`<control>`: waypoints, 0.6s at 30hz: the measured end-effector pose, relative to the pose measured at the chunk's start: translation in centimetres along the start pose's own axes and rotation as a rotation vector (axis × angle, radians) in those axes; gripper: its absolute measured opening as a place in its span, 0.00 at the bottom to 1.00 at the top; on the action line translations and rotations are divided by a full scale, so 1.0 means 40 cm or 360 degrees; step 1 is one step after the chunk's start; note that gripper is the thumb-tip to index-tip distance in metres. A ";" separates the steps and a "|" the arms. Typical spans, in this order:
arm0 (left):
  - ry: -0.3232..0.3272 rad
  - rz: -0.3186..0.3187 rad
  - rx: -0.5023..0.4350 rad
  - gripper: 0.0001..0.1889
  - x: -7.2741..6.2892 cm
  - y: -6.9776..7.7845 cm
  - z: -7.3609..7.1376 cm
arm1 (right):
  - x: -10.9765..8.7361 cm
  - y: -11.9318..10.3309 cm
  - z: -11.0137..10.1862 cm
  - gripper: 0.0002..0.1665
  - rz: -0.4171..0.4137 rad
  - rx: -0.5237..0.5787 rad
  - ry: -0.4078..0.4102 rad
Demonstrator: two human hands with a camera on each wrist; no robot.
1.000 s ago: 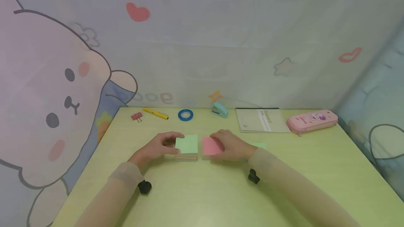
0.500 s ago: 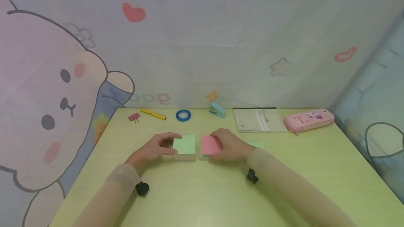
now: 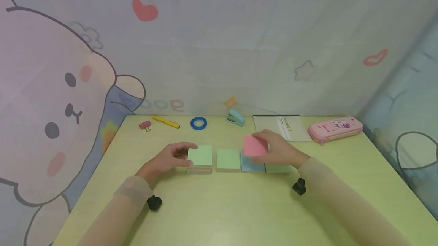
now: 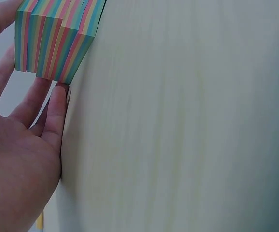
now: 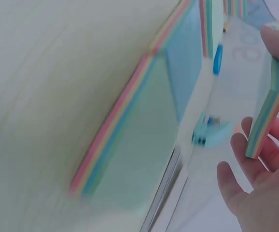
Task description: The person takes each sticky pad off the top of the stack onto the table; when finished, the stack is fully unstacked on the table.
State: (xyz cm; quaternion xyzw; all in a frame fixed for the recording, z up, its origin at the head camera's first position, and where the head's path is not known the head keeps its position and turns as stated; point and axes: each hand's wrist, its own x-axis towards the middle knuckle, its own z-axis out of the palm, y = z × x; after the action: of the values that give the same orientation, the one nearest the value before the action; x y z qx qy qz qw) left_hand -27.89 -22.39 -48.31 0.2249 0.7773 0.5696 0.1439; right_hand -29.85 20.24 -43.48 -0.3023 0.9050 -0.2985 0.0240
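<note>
My right hand (image 3: 278, 149) pinches a pink-topped sticky note pad (image 3: 254, 146) between thumb and fingers. In the right wrist view this held pad (image 5: 269, 113) shows striped edges and is raised apart from the row below. Beneath it lie a blue-topped pad (image 3: 252, 165) and a green-topped pad (image 3: 277, 169) side by side. Another green-topped pad (image 3: 228, 159) lies just left of them. My left hand (image 3: 167, 159) holds the left side of a taller green-topped stack of sticky notes (image 3: 200, 156), thumb at the near corner, fingers at the back. Its layered edges (image 4: 52, 38) show in the left wrist view.
Along the table's back edge lie a pink binder clip (image 3: 145, 124), a yellow pen (image 3: 165, 121), a roll of blue tape (image 3: 199, 123), a light blue stapler (image 3: 235, 117), a notebook (image 3: 299, 132) and a pink pencil case (image 3: 336, 129). A printed cloth hangs behind.
My right hand has lifted the pink-topped pad off the green-topped pad beside the tall stack and carried it right, over the blue-topped pad. My left hand stays at the tall stack.
</note>
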 end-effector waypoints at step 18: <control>-0.0010 -0.0032 -0.0059 0.30 0.000 -0.001 -0.002 | -0.184 0.221 -0.132 0.49 0.0264 -0.0133 -0.0044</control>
State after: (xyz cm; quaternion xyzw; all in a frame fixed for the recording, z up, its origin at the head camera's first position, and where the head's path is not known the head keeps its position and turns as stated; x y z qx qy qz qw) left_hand -27.94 -22.45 -48.32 0.2162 0.7685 0.5816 0.1563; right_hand -29.73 32.78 -45.07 -0.2311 0.9382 -0.2531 0.0485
